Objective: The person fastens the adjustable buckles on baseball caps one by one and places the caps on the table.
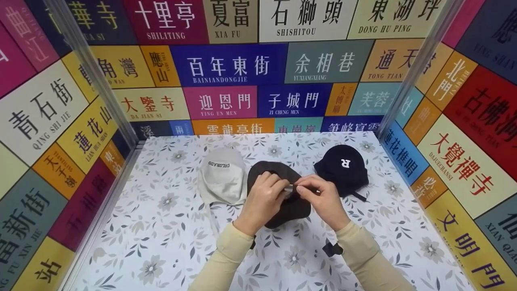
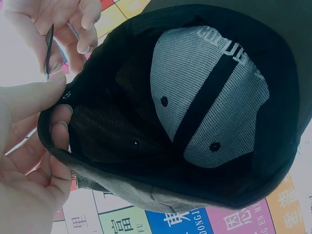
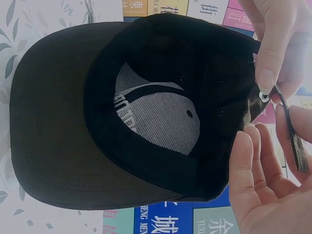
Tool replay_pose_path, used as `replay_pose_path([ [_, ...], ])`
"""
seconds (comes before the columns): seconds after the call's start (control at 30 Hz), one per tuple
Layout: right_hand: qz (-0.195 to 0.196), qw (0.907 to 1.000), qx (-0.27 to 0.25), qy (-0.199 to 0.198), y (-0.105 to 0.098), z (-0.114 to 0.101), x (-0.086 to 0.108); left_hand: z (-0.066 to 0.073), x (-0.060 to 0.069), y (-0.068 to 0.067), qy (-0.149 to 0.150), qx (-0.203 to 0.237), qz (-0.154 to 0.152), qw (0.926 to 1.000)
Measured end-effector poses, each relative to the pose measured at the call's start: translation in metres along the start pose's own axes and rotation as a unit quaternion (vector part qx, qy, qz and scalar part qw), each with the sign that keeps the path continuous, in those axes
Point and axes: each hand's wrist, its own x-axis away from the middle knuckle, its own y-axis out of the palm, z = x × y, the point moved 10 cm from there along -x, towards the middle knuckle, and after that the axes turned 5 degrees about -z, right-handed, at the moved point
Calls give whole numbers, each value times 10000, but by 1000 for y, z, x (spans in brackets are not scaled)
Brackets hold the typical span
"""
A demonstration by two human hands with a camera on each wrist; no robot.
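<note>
Farthest left, beyond the left hand, lies 1 pale cap point(image 1: 224, 176) marked COLORADO, on the bench point(image 1: 161, 240); its loose pale strap point(image 1: 211, 214) trails toward the person's left sleeve point(image 1: 224, 258).

Next comes the left hand point(image 1: 262, 200) itself, nearly closed: it grips the back edge of 1 dark brown cap point(image 3: 151, 122), with the thumb outside the edge and fingertips inside. This cap is between the 2 hands and partly behind them; its hollow shows a pale mesh lining point(image 2: 204, 100), and its brim point(image 3: 48, 117) is on the side away from the hands. I cannot tell whether the cap touches the bench.

By the left thumb sits 1 small metal fitting point(image 3: 263, 97), and from there a short dark strap point(image 3: 296, 141) reaches to the right hand point(image 1: 321, 202). That hand pinches the strap between thumb and fingers, with little gap.

Just beyond the right hand, 1 black cap point(image 1: 343, 171) with a white R lies on the bench, its strap end point(image 1: 359, 197) poking out.
</note>
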Motion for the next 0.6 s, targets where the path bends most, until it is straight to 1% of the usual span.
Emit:
replay_pose_path([
  [0.27, 1, 10000, -38, 93, 1, 3, 0, 0, 0, -1, 8, -73, 152, 9999],
  [0.53, -71, 9996, -175, 193, 4, 9, -2, -2, 2, -3, -18, -197, 199, 9996],
  [0.6, -105, 9996, -189, 155, 6, 8, -3, -2, 3, -3, -19, -246, 201, 9995],
])
